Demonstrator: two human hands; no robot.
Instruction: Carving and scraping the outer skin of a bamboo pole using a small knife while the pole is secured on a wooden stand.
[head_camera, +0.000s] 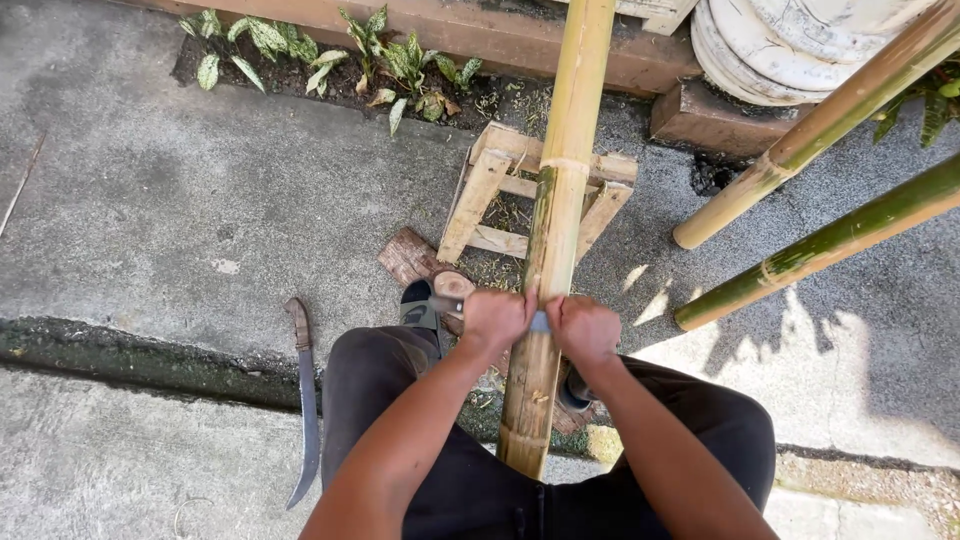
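Head view: left hand (495, 318) and right hand (585, 328) are clamping a blade (540, 321) across the bamboo pole (553, 240); machete (305, 400) lying at nine o'clock.

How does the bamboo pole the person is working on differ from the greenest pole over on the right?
The worked bamboo pole is mostly yellow-tan; the green pole is darker green. The worked pole runs straight away from the person, over a small wooden frame, with the left hand and right hand on it. The green pole slants, its end on the concrete, untouched. Both show ringed joints.
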